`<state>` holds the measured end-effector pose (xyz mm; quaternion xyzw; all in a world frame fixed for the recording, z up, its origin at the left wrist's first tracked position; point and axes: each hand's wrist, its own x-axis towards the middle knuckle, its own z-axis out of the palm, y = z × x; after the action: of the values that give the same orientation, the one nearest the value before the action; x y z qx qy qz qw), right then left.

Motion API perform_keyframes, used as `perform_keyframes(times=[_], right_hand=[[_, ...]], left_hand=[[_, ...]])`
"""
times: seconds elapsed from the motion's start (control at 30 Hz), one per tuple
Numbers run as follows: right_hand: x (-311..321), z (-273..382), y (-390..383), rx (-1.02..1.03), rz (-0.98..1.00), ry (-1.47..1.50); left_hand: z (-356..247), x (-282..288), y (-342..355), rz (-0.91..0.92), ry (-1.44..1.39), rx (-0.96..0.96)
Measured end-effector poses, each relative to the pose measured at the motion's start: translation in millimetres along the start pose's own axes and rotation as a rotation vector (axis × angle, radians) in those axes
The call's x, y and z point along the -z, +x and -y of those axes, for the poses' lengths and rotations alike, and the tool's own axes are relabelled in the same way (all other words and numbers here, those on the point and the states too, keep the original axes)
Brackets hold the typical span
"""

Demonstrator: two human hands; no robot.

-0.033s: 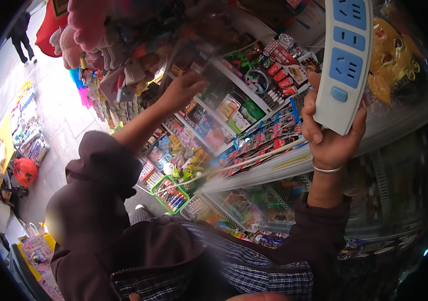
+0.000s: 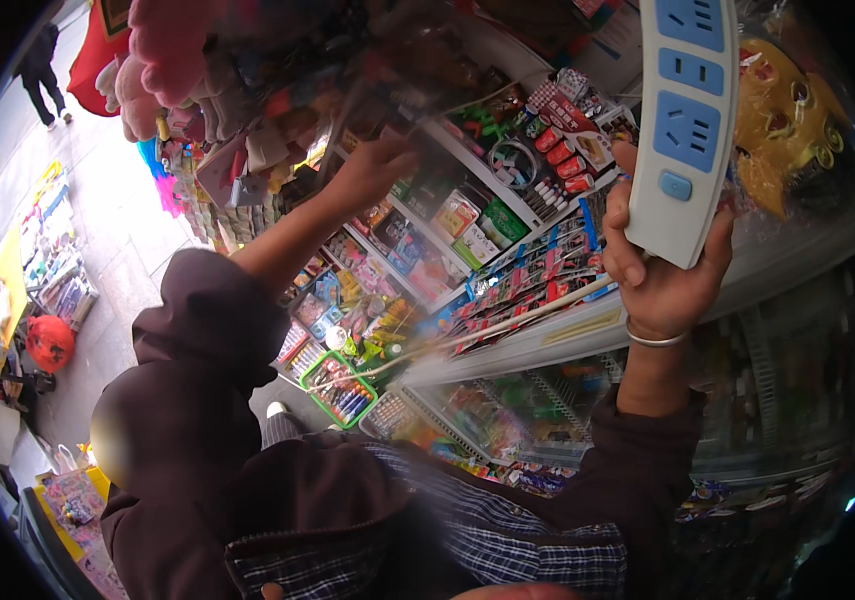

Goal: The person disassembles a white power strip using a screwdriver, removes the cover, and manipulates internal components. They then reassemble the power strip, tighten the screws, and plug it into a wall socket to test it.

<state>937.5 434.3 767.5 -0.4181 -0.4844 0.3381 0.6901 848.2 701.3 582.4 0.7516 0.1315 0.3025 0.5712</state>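
My right hand (image 2: 662,285) grips the lower end of a white power strip (image 2: 682,215) with pale blue sockets and a switch; a metal bangle circles that wrist. A pale cord (image 2: 507,330) runs diagonally below it, over the goods. My left hand (image 2: 372,170) is raised at the upper middle, fingers curled beside hazy clear plastic and a white compartmented rack (image 2: 527,215) of small packaged items; what they hold, if anything, I cannot make out. Red-and-blue packets (image 2: 537,265) hang in rows between the hands, and a green basket of pens (image 2: 342,390) sits lower down.
Pink plush goods (image 2: 162,55) hang at upper left. A person (image 2: 42,75) stands on the pale pavement (image 2: 132,200), near another stall (image 2: 67,275) and a red ball (image 2: 50,342). A gold mask (image 2: 777,120) is at right, above a glass case (image 2: 767,380).
My left hand and forearm have shifted slightly up and to the right. The power strip in my right hand has moved slightly left.
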Motion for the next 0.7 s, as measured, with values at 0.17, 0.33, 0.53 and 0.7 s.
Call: perform_keyframes(times=[0.17,0.33,0.53,0.7], right_hand=[[12,6,27,-0.139,-0.073,-0.098],[21,8,53,-0.198,-0.293,-0.100],[32,-10,59,-0.167,-0.550,-0.390],[49,-18,75,-0.543,-0.589,-0.592]], left_hand=[[13,-15,107,0.085,0.126,-0.187],[41,-42,208,0.093,0.125,-0.185],[72,-79,335,0.128,0.339,-0.432],[74,-107,405,0.142,0.346,-0.630]])
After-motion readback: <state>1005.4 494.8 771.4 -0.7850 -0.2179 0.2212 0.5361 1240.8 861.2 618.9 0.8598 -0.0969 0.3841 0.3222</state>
